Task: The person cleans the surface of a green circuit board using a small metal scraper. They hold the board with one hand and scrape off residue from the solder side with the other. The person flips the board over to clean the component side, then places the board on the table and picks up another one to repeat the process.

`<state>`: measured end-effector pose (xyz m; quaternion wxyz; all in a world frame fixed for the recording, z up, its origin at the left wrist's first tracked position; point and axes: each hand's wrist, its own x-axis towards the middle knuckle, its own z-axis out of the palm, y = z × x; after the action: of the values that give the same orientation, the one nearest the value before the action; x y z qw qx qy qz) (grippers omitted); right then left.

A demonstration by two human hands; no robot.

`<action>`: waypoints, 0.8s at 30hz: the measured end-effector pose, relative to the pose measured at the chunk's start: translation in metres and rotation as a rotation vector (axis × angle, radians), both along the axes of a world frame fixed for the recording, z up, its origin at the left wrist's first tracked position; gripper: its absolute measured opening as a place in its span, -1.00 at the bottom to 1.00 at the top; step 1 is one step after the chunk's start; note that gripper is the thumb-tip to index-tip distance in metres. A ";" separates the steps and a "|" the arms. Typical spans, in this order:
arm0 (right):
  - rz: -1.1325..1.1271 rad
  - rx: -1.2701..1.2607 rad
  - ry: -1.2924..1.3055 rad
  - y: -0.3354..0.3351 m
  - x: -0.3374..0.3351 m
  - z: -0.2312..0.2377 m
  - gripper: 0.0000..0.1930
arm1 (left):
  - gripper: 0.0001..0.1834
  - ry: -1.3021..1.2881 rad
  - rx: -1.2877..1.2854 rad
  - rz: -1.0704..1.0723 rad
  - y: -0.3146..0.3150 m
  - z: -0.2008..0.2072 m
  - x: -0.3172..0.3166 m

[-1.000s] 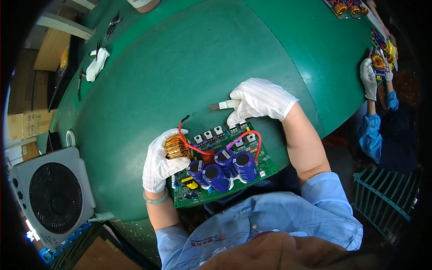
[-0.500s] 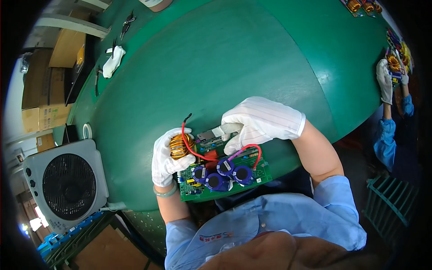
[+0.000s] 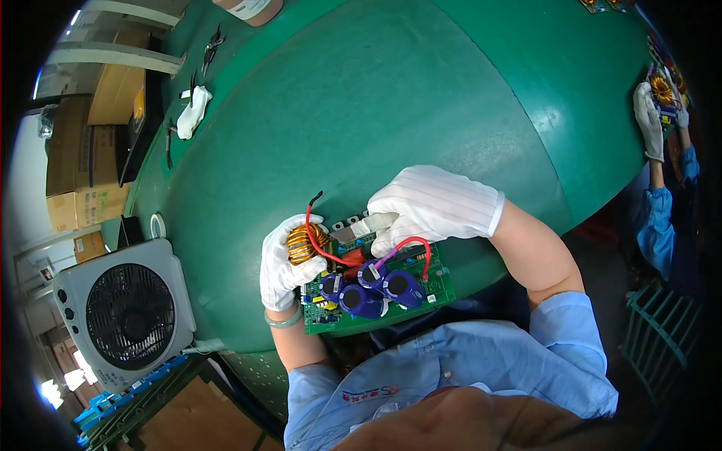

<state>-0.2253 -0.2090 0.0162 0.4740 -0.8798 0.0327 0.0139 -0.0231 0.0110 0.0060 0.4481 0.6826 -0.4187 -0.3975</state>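
A green circuit board [image 3: 442, 292] lies at the near edge of the table, in front of my body. My left hand [image 3: 280, 272], in a white glove, wraps round its left end and the copper-wound coil [image 3: 304, 245]. My right hand [image 3: 436, 201], gloved too, pinches a thin flat grey strip with a pale grip [image 3: 374, 223] over the board's far edge, beside small metal tabs; its exact kind is unclear. Several blue-purple capacitors [image 3: 361, 301] stand on the near half. A red wire [image 3: 310, 225] rises by the coil, and another red wire [image 3: 429, 259] loops at the right.
A grey box fan [image 3: 129, 316] stands at the left. Pliers [image 3: 213, 49], a white cloth [image 3: 194, 113] and a tape roll [image 3: 157, 225] lie along the left side. At the far right, a co-worker's gloved hand [image 3: 648, 120] holds another board [image 3: 665, 98].
The strip in my right hand has shifted slightly toward me, and more of the metal tabs shows. My left hand keeps its hold. The whole view has shifted a little.
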 end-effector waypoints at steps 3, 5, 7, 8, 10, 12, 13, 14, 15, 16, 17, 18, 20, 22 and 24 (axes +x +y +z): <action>-0.014 0.017 0.001 0.000 0.002 -0.004 -0.48 | -0.25 0.036 0.008 0.033 -0.001 0.003 -0.002; -0.018 0.036 -0.008 -0.001 0.003 -0.004 -0.47 | -0.24 0.065 0.008 0.040 0.000 0.000 -0.002; -0.024 0.050 -0.030 -0.003 0.002 -0.005 -0.46 | -0.24 0.089 0.006 0.044 0.000 -0.003 -0.002; -0.035 0.041 -0.046 -0.003 0.002 -0.007 -0.46 | -0.24 0.100 0.004 0.046 -0.001 -0.003 -0.002; -0.050 0.026 -0.082 -0.003 0.004 -0.012 -0.46 | -0.24 0.129 0.017 0.065 0.000 -0.004 -0.002; -0.052 0.047 -0.097 -0.006 0.005 -0.013 -0.45 | -0.23 0.166 0.043 0.090 0.000 -0.008 0.005; -0.053 0.058 -0.107 -0.008 0.007 -0.011 -0.44 | -0.31 0.209 0.046 0.061 -0.003 -0.007 0.007; -0.071 0.131 -0.016 -0.012 0.006 -0.007 -0.46 | -0.36 0.223 0.055 0.055 -0.005 -0.008 0.010; -0.096 0.280 0.097 -0.018 0.001 0.005 -0.50 | -0.41 0.242 0.062 0.049 -0.006 -0.009 0.012; -0.085 0.342 0.132 -0.023 -0.001 0.005 -0.52 | -0.43 0.244 0.060 0.048 -0.007 -0.008 0.012; -0.073 0.403 0.166 -0.027 -0.001 0.005 -0.53 | -0.45 0.247 0.059 0.046 -0.008 -0.007 0.012; -0.056 0.387 0.152 -0.030 -0.003 0.004 -0.53 | -0.47 0.255 0.058 0.043 -0.008 -0.007 0.011; -0.024 0.356 0.125 -0.034 -0.004 0.002 -0.52 | -0.48 0.258 0.057 0.036 -0.009 -0.007 0.011; -0.032 0.307 0.168 -0.034 -0.005 0.007 -0.51 | -0.49 0.269 0.038 0.037 -0.009 -0.007 0.010; -0.034 0.292 0.128 -0.034 -0.005 0.005 -0.52 | -0.51 0.244 0.040 0.038 -0.009 -0.007 0.011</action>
<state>-0.2307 -0.2432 0.0210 0.5939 -0.7982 0.0753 0.0667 -0.0126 0.0019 -0.0009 0.4894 0.6457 -0.3402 -0.4773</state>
